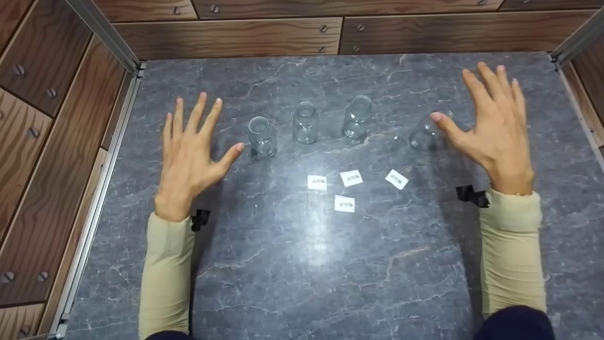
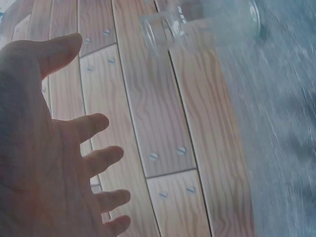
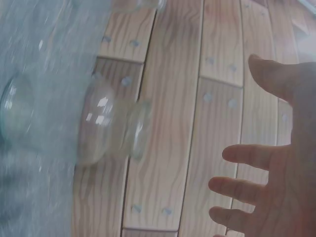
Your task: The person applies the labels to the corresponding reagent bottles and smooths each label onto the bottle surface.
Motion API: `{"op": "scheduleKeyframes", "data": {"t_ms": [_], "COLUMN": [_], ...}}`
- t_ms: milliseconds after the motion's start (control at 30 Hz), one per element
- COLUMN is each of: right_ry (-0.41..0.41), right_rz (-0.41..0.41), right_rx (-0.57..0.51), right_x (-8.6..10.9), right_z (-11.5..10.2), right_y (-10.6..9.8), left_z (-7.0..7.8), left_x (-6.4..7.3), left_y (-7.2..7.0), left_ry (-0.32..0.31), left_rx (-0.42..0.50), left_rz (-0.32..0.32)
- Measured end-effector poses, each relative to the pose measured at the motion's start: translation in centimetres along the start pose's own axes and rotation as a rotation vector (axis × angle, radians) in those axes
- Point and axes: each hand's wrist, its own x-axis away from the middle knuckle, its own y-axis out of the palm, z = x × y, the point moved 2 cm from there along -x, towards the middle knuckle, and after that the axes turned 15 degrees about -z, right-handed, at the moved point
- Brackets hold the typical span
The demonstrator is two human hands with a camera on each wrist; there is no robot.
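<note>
The left hand (image 1: 188, 158) and right hand (image 1: 499, 130) are hovering, fingers spread, seemingly readying for a grasp calling for curled fingers, white labels (image 1: 351, 178) lying short of the thumbs, clear bottles (image 1: 306, 126) standing beyond, one partly behind the right thumb.

This seemed a work booth (image 1: 590, 66): wood-patterned panels (image 1: 226, 38) walled a marbled grey tabletop (image 1: 330, 288) far, left and right, with metal posts (image 1: 103, 33) at 2 far corners.
</note>
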Motion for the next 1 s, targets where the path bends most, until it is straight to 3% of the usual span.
{"op": "scheduleKeyframes", "data": {"t_ms": [167, 367, 600, 1000], "right_ry": [-0.125, -0.235, -0.341, -0.364], "right_rz": [0.064, 0.054, -0.048, -0.206], "right_rx": [-0.044, -0.096, -0.108, -0.163], "right_x": [0.0, -0.1, -0.2, 0.5], "right_z": [-2.3, -5.3, -7.7, -10.1], "right_y": [0.4, 1.5, 4.1, 7.2], "left_z": [1.1, 2.9, 5.0, 8.0], "left_x": [0.3, 0.6, 1.0, 0.2], "left_y": [-0.2, -0.6, -0.2, 2.5], "left_ry": [0.07, 0.161, 0.239, 0.365], "left_rx": [0.036, 0.077, 0.084, 0.12], "left_rz": [0.064, 0.119, 0.099, 0.028]}}
